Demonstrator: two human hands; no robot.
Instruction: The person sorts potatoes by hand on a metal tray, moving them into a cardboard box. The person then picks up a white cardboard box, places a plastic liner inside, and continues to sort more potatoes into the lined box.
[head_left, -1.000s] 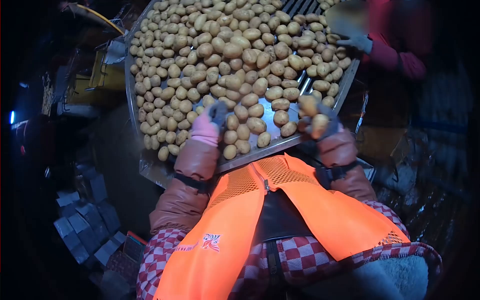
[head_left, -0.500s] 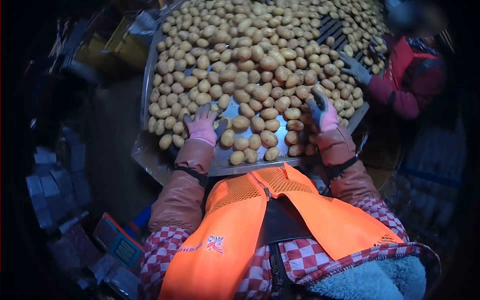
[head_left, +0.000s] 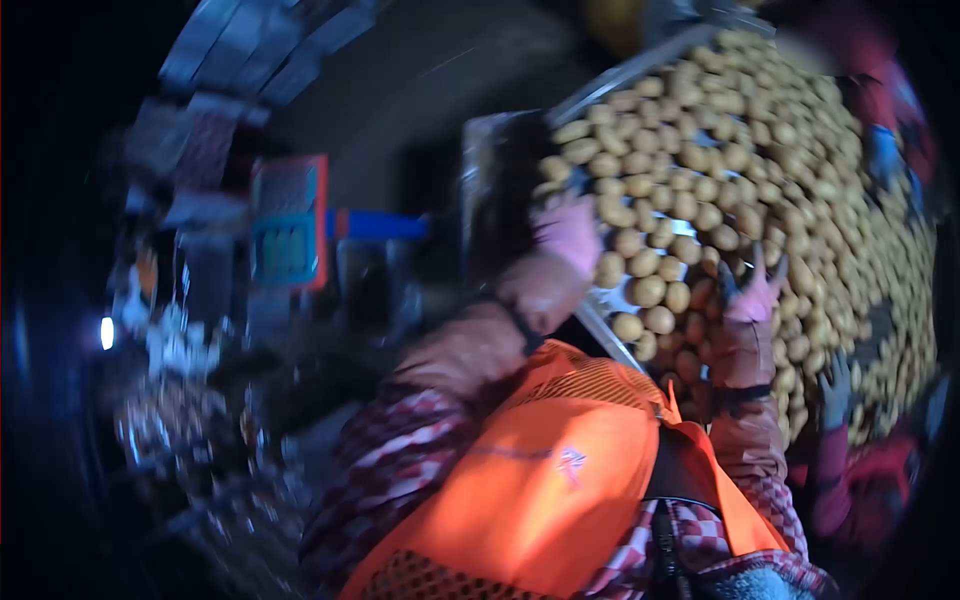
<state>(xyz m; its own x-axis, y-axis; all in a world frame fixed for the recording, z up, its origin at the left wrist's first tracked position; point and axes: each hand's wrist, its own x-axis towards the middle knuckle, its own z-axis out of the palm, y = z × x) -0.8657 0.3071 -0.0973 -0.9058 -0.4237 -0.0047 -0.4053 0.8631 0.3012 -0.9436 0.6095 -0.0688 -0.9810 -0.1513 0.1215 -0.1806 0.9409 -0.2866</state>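
The view is tilted and blurred. A metal sorting table (head_left: 590, 322) carries a thick layer of yellow-brown potatoes (head_left: 760, 170). My left hand (head_left: 568, 236), in a pink glove, rests on the potatoes at the table's near-left corner; its fingers are smeared by blur. In a pink and grey glove, my right hand (head_left: 754, 291) lies over potatoes near the front edge, fingers spread, nothing in it. My brown sleeves and orange vest (head_left: 560, 470) fill the foreground.
A co-worker's grey-gloved hand (head_left: 836, 384) and red sleeve (head_left: 870, 480) reach onto the potatoes at the right. To the left, in the dark, are an orange-framed blue device (head_left: 289, 224), a blue bar (head_left: 378, 225), stacked grey crates (head_left: 220, 60) and a small white light (head_left: 107, 333).
The camera has swung sharply left and tilted, so the table now sits at the upper right. Both hands remain on the potatoes near the front edge; the right hand stays spread.
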